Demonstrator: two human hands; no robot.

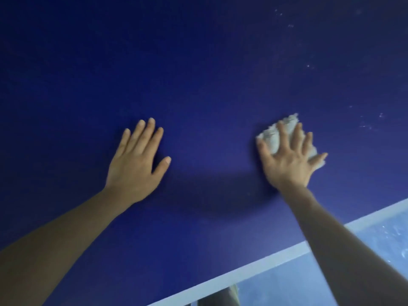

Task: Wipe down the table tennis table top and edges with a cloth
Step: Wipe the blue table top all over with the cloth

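Two hands on table top (198, 62); right hand (289, 160) seemingly pressing cloth (273, 135).

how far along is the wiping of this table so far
Done: cannot tell; the blue table top around the hands shows no specks. In hand: the right hand presses a crumpled white cloth flat on the top with fingers spread, while the left hand rests flat beside it. Left: pale specks farther right look unwiped, and the white edge is untouched now.
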